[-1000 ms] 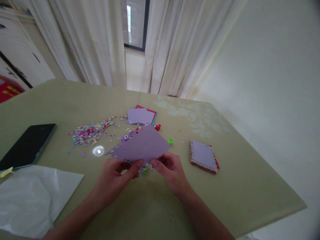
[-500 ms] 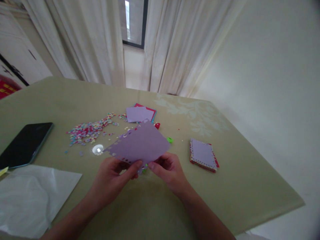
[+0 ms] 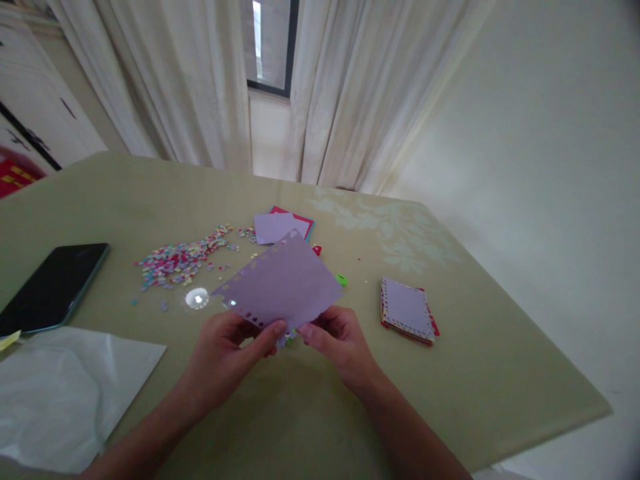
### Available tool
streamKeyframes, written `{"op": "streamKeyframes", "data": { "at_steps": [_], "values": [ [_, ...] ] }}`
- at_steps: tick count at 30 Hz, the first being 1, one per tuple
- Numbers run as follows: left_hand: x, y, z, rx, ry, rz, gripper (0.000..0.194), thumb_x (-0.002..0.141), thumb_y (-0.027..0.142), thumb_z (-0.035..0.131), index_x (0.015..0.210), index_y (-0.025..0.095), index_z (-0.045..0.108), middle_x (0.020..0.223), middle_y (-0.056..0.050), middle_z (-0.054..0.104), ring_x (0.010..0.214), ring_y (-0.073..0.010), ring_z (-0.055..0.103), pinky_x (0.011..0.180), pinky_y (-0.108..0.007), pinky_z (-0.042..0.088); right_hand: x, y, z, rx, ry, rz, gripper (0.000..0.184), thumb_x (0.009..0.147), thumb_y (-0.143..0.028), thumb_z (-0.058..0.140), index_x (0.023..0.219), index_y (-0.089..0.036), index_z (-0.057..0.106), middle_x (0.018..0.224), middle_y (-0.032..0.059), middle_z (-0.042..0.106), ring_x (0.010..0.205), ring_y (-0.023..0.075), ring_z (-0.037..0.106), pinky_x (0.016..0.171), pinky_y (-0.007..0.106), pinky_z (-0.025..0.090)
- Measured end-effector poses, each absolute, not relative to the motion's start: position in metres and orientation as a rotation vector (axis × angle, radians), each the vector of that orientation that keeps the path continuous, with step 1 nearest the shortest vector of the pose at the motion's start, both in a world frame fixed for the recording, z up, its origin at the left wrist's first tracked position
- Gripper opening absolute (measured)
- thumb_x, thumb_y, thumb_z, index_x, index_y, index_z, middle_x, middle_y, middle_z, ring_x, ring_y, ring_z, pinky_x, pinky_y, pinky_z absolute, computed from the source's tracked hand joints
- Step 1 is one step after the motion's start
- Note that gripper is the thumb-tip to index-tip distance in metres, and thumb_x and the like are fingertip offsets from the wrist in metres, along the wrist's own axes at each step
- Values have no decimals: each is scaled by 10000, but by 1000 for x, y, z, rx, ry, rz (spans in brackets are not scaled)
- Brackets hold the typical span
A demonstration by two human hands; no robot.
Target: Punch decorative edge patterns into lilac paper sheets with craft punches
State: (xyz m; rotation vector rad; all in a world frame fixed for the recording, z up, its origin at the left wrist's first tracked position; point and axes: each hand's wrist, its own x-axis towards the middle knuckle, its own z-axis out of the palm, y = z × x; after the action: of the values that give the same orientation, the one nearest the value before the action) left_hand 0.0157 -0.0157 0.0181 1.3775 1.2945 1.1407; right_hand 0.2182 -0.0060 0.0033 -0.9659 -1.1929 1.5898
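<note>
A sheet of light purple paper (image 3: 285, 283) is held up above the table, one corner pointing towards me. Small punched holes run along its left edges. My left hand (image 3: 235, 347) pinches it near the bottom corner, thumb on top and fingers curled underneath. On the other side of that corner my right hand (image 3: 337, 343) is closed, its thumb at the paper's edge and its fingers mostly hidden below. Small bits of green show under the corner between both thumbs; I cannot make out what they belong to. Behind the paper, a green piece (image 3: 341, 280) and a red piece (image 3: 317, 251) peek out.
Colourful punched paper bits (image 3: 175, 263) lie heaped at the left. Farther back is a pile of purple and red sheets (image 3: 275, 227). A stack of punched cards (image 3: 407, 308) sits right, a black phone (image 3: 55, 287) and white plastic bag (image 3: 55, 400) left, on the green-covered table (image 3: 500, 360).
The purple paper has tilted so its far corner stands slightly higher and more of its face shows. Both hands keep nearly the same place and grip.
</note>
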Motion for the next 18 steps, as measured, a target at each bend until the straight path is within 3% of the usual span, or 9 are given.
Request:
{"op": "streamKeyframes", "data": {
  "at_steps": [4, 7, 11, 15, 18],
  "values": [
    [10, -9, 22, 1287, 1433, 1200, 351, 773, 476, 769, 523, 237, 709, 502, -19, 704, 446, -188, 658, 461, -257, 515, 222, 0, 2, -1131, -1362, 1376, 279, 909, -462, 736, 829, -194, 748, 705, 2, 647, 646, 146, 544, 609, 271, 419],
    [4, -4, 24, 1212, 1546, 1286, 401, 803, 488, 746, 499, 232, 698, 508, -17, 696, 470, -172, 659, 507, -251, 535, 221, 4, -8, -1295, -1578, 1040, 222, 950, -385, 691, 836, -196, 715, 706, -2, 621, 635, 150, 520, 593, 278, 389],
    [0, 1, 20, 1074, 1566, 1339, 368, 815, 488, 760, 567, 220, 709, 495, 10, 671, 464, -152, 629, 500, -235, 526, 215, 7, -19, -1299, -1891, 645, 130, 1006, -273, 627, 1004, -194, 731, 935, 66, 701, 855, 211, 625, 802, 339, 493],
    [1, 4, 14, 980, 1535, 1360, 288, 778, 481, 811, 745, 199, 765, 543, 18, 709, 488, -159, 644, 499, -236, 537, 203, 9, -22, -1315, -2114, 485, 382, 1049, -376, 627, 1398, -223, 648, 1285, 131, 666, 1196, 288, 592, 1060, 450, 462],
    [3, 5, 10, 953, 1532, 1338, 314, 760, 489, 831, 780, 180, 778, 605, -14, 758, 546, -184, 701, 559, -260, 582, 196, 9, -22, -1380, -2234, 393, 553, 1013, -536, 665, 1513, -318, 572, 1455, 126, 579, 1298, 331, 531, 1101, 514, 426]
  ]
}}
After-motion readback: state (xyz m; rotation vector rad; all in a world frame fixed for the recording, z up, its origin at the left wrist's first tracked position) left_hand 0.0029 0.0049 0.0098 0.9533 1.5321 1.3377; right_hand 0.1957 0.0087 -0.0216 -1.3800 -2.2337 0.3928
